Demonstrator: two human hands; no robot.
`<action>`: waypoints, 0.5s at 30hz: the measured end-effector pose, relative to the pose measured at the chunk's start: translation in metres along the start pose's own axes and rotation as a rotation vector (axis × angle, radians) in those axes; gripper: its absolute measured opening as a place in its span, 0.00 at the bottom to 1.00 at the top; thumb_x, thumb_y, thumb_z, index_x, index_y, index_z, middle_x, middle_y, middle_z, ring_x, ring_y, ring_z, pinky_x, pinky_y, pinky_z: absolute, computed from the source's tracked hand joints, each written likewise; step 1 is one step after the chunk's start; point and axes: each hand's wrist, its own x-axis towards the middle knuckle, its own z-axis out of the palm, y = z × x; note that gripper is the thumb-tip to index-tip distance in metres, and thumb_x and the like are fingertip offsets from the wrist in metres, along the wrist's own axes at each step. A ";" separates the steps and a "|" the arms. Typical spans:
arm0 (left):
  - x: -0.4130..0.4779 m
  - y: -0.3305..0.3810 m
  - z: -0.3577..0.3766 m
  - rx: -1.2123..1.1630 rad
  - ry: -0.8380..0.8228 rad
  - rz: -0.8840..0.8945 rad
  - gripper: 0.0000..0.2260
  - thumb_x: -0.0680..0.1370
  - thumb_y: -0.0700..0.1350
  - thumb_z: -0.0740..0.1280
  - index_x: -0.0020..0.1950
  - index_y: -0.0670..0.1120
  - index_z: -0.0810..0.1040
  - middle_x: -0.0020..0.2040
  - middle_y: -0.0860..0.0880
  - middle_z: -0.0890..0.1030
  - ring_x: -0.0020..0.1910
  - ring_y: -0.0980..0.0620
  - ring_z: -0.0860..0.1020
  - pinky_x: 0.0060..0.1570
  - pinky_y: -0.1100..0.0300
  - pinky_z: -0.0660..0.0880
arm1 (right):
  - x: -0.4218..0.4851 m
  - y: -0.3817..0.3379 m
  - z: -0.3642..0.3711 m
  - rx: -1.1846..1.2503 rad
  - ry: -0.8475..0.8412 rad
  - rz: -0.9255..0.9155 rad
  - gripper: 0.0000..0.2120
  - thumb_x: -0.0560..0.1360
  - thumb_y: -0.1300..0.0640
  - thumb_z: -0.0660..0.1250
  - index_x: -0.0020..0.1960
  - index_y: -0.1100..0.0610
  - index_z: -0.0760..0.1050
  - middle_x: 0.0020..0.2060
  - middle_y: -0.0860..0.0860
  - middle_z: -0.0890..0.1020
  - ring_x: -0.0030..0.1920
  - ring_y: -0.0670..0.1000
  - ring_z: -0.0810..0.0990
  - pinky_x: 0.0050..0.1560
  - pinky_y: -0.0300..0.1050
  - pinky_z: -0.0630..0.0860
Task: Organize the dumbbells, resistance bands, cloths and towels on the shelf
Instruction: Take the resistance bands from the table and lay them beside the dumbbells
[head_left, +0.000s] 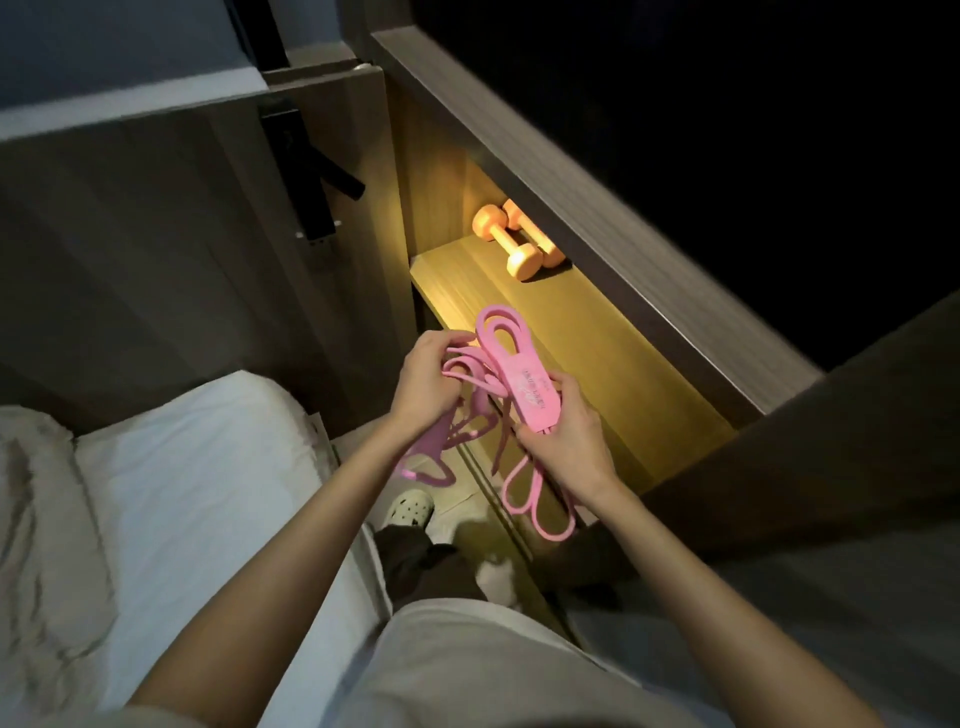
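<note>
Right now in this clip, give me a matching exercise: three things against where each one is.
Things: 1 pair of orange dumbbells; 2 pink rubber resistance bands; 3 white perforated clog.
Places: a held by left hand and right hand; b on the pale floor; c on the lit wooden shelf.
Pairs: 1-c, 2-a, 3-b.

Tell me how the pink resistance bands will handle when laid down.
The pink resistance bands are probably floppy: their loops droop below the left hand and right hand. Likely light, as fingers alone hold them. Released on the shelf, the bundle may sprawl.
</note>
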 end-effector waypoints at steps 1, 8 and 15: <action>0.018 -0.007 0.000 0.004 -0.033 0.007 0.16 0.74 0.35 0.66 0.61 0.44 0.77 0.57 0.47 0.75 0.55 0.53 0.74 0.54 0.61 0.70 | 0.012 0.000 0.006 0.001 0.028 0.020 0.31 0.71 0.57 0.74 0.68 0.54 0.62 0.54 0.46 0.75 0.45 0.43 0.78 0.34 0.35 0.78; 0.129 -0.044 -0.010 0.072 -0.319 0.139 0.16 0.75 0.38 0.68 0.63 0.44 0.77 0.60 0.48 0.77 0.60 0.50 0.72 0.55 0.59 0.67 | 0.087 -0.015 0.044 0.019 0.190 0.164 0.32 0.70 0.60 0.73 0.69 0.54 0.62 0.58 0.51 0.77 0.47 0.49 0.81 0.40 0.49 0.82; 0.184 -0.060 -0.007 0.107 -0.508 0.271 0.21 0.75 0.35 0.66 0.68 0.44 0.73 0.65 0.45 0.75 0.64 0.48 0.72 0.56 0.62 0.67 | 0.118 -0.024 0.073 0.053 0.355 0.283 0.33 0.69 0.55 0.75 0.68 0.54 0.62 0.55 0.48 0.75 0.46 0.50 0.80 0.38 0.45 0.80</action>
